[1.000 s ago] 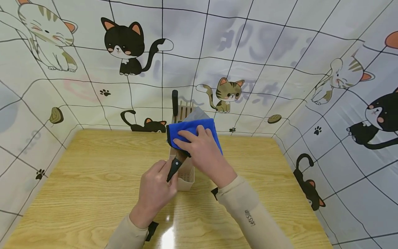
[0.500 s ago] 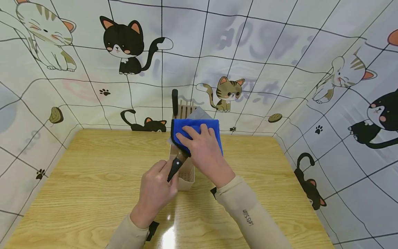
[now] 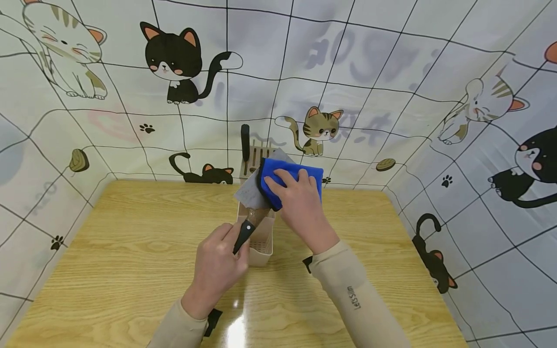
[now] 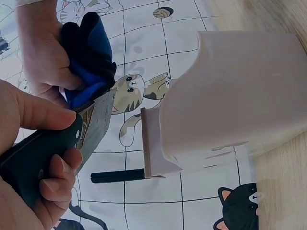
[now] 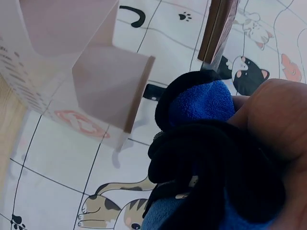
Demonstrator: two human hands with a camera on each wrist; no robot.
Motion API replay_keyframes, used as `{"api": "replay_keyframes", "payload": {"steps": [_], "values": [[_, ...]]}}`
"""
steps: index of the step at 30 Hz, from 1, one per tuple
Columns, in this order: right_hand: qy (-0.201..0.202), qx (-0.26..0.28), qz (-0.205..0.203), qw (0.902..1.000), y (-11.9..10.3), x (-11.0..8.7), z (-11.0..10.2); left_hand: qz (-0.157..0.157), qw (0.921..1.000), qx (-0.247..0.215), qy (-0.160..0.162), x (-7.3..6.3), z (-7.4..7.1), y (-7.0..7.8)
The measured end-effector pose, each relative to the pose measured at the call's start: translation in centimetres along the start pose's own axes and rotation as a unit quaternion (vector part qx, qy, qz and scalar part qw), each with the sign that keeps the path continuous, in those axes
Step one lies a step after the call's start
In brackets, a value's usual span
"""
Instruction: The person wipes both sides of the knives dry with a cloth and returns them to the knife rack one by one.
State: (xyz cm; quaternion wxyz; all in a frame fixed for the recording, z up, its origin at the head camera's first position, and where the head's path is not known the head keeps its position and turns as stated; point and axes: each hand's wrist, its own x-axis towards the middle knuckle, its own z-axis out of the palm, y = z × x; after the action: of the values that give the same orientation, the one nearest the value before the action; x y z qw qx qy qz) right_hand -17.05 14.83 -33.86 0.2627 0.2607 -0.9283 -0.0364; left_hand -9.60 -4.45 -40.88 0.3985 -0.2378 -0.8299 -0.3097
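My left hand (image 3: 219, 253) grips the black handle (image 3: 244, 237) of a cleaver, held up in front of a beige plastic knife holder. The wide grey blade (image 3: 252, 192) points up and to the right. A folded blue cloth (image 3: 278, 169) with black edging wraps over the blade's far part and hides it. My right hand (image 3: 300, 208) holds this cloth, fingers spread on its top side. In the left wrist view, the thumb and fingers of that right hand (image 4: 45, 52) close round the cloth (image 4: 93, 57), and the blade (image 4: 98, 124) emerges below it.
The beige knife holder (image 3: 260, 258) stands on the wooden table (image 3: 143, 251) beneath the cleaver. Another black handle (image 3: 245, 142) sticks up from its slotted back part. A cat-printed sheet (image 3: 261, 58) hangs close behind the table and along both sides.
My right hand and the cloth have slid right along the blade, so more grey blade near the handle shows. The left hand and the cleaver have stayed almost still.
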Motion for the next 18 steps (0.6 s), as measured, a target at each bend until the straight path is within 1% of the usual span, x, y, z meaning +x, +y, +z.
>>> {"api": "replay_keyframes", "payload": {"steps": [9, 13, 18], "values": [[-0.013, 0.005, 0.042, 0.9990, 0.83, -0.32, 0.29, -0.004, 0.9999, -0.006, 0.008, 0.03, 0.02, -0.08], [-0.005, 0.010, 0.041, 0.9991, 0.84, -0.59, 0.34, -0.003, 0.9999, -0.008, 0.013, 0.08, 0.10, -0.12], [-0.005, 0.012, 0.034, 0.9993, 0.56, -0.90, 0.26, 0.000, 0.9996, -0.011, 0.027, 0.30, 0.21, -0.19]]}}
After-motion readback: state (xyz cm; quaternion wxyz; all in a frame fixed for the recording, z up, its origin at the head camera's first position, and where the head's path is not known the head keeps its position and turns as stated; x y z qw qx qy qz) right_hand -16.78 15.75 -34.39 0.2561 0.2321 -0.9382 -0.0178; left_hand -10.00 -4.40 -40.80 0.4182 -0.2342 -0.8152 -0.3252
